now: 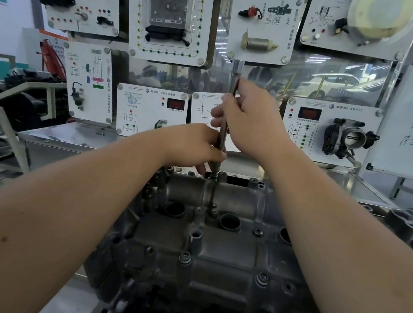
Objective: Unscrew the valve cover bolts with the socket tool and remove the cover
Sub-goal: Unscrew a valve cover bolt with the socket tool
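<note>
Nearest the camera, the valve cover [212,252] is being carried on the engine, which is resting on the table [68,134] — a dark cast-metal piece, ribbed and bossed, with open round wells along its middle. Several bolts are being seen still seated, one near bolt [185,257] among them, so the cover is being judged not yet free.

Farther off, the socket tool [226,121] is being held upright over a bolt at the cover's far edge. Its lower shaft is being gripped by the left hand [193,146], fingers curled round it just above the socket end; its upper shaft is being gripped by the right hand [254,120], fingers wrapped round it below the top head.

As to handling, the cover is being judged stiff and fairly heavy, likely oily and so slippery, with a sealing edge that is being thought easy to mar. A two-handed hold at opposite ends — by the outer rim, not by the wells — is being judged soundest, with a level lift once every bolt is out.
</note>
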A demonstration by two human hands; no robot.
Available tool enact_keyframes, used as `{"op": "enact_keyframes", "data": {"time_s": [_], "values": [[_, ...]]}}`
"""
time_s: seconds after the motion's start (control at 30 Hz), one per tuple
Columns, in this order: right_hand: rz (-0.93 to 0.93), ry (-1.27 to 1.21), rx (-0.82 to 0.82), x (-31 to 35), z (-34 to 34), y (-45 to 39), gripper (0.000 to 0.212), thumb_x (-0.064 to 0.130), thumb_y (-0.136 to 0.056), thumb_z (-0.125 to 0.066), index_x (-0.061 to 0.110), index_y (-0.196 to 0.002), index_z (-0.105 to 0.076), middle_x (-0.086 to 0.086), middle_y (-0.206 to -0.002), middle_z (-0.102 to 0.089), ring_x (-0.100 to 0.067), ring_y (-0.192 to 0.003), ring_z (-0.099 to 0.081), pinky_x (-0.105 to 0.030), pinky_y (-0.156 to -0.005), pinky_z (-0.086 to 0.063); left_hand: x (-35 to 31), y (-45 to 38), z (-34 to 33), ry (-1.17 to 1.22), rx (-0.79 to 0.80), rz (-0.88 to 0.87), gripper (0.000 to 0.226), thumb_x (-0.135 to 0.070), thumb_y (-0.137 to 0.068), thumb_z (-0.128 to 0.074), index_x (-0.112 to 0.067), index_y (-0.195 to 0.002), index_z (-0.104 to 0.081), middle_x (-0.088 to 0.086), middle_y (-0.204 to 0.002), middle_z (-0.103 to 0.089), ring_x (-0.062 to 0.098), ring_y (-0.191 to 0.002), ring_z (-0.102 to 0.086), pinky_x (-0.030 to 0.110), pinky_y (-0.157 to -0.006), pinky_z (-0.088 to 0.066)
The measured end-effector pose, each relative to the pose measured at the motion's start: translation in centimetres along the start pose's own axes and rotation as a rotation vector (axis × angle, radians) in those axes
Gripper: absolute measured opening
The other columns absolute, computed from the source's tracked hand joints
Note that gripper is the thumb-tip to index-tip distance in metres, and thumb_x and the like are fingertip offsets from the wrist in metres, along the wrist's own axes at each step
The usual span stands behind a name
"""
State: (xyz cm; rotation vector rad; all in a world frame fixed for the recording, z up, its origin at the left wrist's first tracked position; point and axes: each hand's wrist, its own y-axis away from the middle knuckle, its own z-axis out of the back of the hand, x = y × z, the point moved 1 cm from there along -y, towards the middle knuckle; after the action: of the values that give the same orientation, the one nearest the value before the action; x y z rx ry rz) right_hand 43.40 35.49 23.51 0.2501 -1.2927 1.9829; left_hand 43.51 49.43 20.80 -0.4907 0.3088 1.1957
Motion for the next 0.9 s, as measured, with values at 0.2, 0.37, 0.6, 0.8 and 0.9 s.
{"op": "enact_keyframes", "data": {"time_s": [0.2, 0.37, 0.6, 0.8, 0.9], "values": [[0.069, 0.085, -0.017, 0.21, 0.17, 0.24, 0.016, 0.039, -0.101, -0.057, 0.023, -0.101, -0.061, 0.003, -0.087, -0.073, -0.015, -0.082, -0.07, -0.033, -0.074, -0.056, 0.07, 0.05, 0.12, -0.058, -0.017, -0.02, 0.017, -0.042, -0.099, -0.062, -0.027, -0.09, -0.063, -0.016, -0.077, -0.076, -0.001, -0.063, -0.071, 0.021, -0.063, -0.043], [0.001, 0.044, 0.052, 0.17, 0.25, -0.17, 0.017, 0.026, -0.106, -0.048, 0.02, -0.095, -0.06, 0.007, -0.08, -0.073, -0.002, -0.064, -0.071, -0.019, -0.06, -0.056, -0.08, -0.07, -0.03, 0.004, -0.029, 0.002, 0.021, -0.036, -0.101, -0.058, -0.022, -0.088, -0.067, -0.021, -0.071, -0.073, 0.003, -0.062, -0.072, 0.019, -0.064, -0.045], [0.064, 0.108, -0.01, 0.07, 0.01, 0.07, 0.021, 0.036, -0.101, -0.058, 0.019, -0.111, -0.064, 0.006, -0.088, -0.07, -0.012, -0.081, -0.068, -0.03, -0.072, -0.053, 0.1, 0.12, 0.24, -0.049, -0.028, -0.033, 0.017, -0.036, -0.102, -0.057, -0.027, -0.089, -0.062, -0.029, -0.075, -0.072, -0.001, -0.063, -0.071, 0.018, -0.06, -0.042], [-0.027, 0.044, -0.019, 0.08, 0.3, -0.3, 0.027, 0.027, -0.102, -0.056, 0.003, -0.095, -0.067, -0.006, -0.079, -0.074, -0.023, -0.075, -0.072, -0.049, -0.075, -0.06, 0.11, 0.07, 0.12, 0.014, -0.044, -0.002, 0.022, -0.038, -0.1, -0.06, -0.022, -0.089, -0.069, -0.021, -0.075, -0.075, 0.003, -0.064, -0.073, 0.024, -0.067, -0.045], [-0.021, 0.033, 0.015, 0.13, 0.1, -0.18, 0.021, 0.022, -0.105, -0.048, 0.007, -0.101, -0.061, 0.004, -0.081, -0.074, -0.004, -0.067, -0.072, -0.041, -0.074, -0.062, 0.05, 0.14, 0.24, 0.069, -0.027, 0.001, 0.016, -0.031, -0.099, -0.061, -0.02, -0.091, -0.07, -0.018, -0.08, -0.076, 0.006, -0.068, -0.075, 0.029, -0.076, -0.049]]}}
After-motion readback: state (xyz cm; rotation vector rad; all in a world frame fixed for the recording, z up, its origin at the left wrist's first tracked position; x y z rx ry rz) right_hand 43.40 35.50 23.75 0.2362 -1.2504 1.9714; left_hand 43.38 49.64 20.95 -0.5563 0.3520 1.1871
